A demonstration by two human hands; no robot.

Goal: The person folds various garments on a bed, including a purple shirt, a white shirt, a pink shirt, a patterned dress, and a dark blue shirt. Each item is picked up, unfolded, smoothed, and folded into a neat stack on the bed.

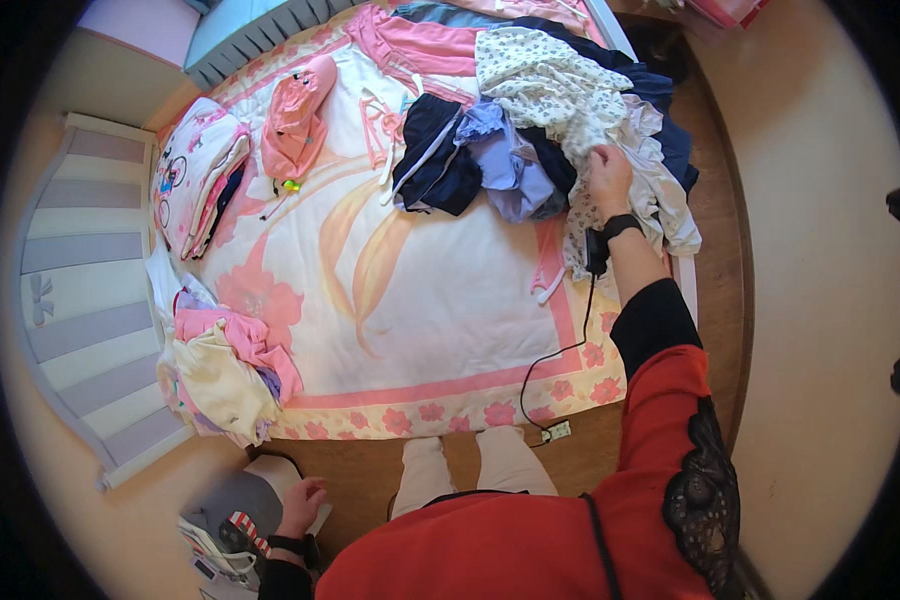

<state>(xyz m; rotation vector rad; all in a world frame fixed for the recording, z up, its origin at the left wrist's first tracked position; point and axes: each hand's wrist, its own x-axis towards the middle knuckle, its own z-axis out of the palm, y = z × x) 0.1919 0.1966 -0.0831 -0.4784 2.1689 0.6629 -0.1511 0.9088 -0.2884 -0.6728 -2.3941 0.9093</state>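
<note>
On the bed (420, 300), over a pink and cream floral cover, we see our right hand (610, 178) reaching into a heap of loose clothes at the far right corner. It is closed on a white patterned garment (550, 85) whose cloth drapes over the pile and down the bed's edge. Just beside it lie a lavender piece (505, 160) and a dark navy piece (435, 155), touching one another. Our left hand (303, 500) hangs low by the floor, fingers loosely spread, grasping nothing, near a striped item (242, 525). 2 folded stacks sit along the left side: one pink and white (198, 180), one cream and pink (225, 370).
</note>
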